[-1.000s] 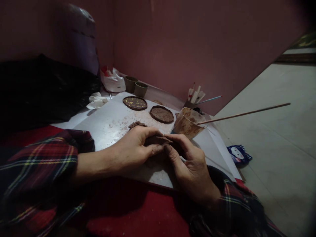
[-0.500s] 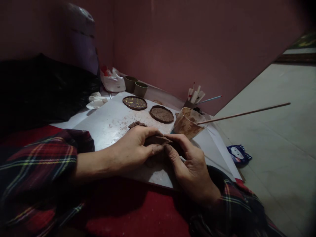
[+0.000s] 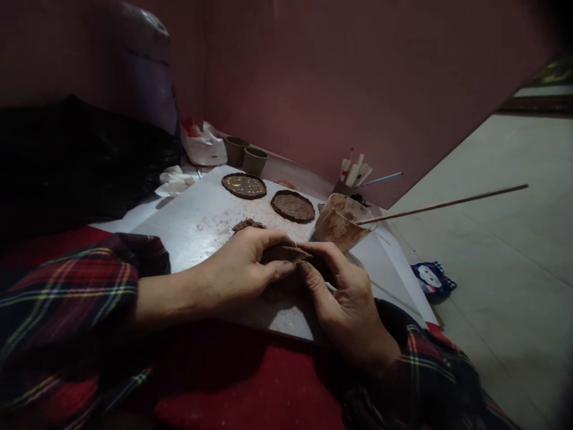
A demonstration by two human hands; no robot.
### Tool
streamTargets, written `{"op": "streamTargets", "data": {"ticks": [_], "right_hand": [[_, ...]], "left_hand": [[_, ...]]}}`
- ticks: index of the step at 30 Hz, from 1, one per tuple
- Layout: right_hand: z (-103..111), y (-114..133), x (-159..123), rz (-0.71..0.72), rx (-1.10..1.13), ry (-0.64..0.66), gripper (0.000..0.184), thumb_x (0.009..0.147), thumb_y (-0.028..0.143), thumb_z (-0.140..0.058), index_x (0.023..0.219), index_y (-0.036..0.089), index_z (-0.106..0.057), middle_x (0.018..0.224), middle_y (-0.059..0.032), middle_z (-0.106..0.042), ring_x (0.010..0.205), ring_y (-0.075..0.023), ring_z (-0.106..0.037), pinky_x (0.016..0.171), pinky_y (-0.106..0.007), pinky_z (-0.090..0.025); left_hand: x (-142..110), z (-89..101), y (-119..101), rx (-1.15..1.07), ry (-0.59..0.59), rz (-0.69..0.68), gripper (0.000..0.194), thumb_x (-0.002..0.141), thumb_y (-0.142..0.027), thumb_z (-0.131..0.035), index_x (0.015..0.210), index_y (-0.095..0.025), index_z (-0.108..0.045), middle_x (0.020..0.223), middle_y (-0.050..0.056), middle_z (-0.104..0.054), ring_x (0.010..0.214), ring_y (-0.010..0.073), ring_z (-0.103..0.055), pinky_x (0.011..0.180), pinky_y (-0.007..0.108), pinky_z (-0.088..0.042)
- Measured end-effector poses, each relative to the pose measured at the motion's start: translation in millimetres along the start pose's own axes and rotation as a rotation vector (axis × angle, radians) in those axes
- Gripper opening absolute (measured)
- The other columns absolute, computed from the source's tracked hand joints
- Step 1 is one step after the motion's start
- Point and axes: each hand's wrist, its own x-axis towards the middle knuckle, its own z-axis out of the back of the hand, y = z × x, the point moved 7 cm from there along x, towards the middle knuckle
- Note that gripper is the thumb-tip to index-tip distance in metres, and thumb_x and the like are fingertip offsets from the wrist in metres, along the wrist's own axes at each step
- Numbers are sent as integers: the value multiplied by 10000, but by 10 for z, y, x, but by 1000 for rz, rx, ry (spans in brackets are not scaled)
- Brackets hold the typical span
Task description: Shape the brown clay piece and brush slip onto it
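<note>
Between both hands, just above the near part of the white board, is a flat piece of brown clay. My left hand grips its left side, thumb below and fingers over the far side. My right hand pinches the right end between a clay-smeared thumb and the forefinger; the other fingers are partly hidden. Behind my left hand a crumbly lump of clay shows. Farther back lie two flat clay discs with raised rims: a plain one and a yellow-dotted one.
A clay-smeared clear cup holds a long thin stick jutting right. Behind it stands a holder with several white sticks. Two small dark pots and a white bag are by the wall. A blue packet lies right.
Both hands keep their hold on the clay with hardly any movement. The view shifts very slightly; nothing on the board has moved.
</note>
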Motion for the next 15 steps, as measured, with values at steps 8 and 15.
{"op": "streamTargets", "data": {"ticks": [8, 15], "right_hand": [[7, -4, 5, -1, -5, -7, 174, 918, 196, -514, 1080, 228, -568, 978, -24, -685, 894, -148, -662, 770, -266, -524], [3, -14, -6, -10, 0, 2, 176, 921, 203, -510, 1084, 233, -568, 988, -28, -684, 900, -156, -664, 772, -278, -532]], "left_hand": [[-1, 9, -11, 4, 2, -5, 156, 778, -217, -572, 891, -141, -648, 890, 43, -710, 852, 207, -663, 720, 264, -532], [2, -3, -7, 10, 6, -3, 201, 779, -213, -566, 938, -120, -647, 889, 60, -702, 835, 215, -655, 701, 277, -530]]}}
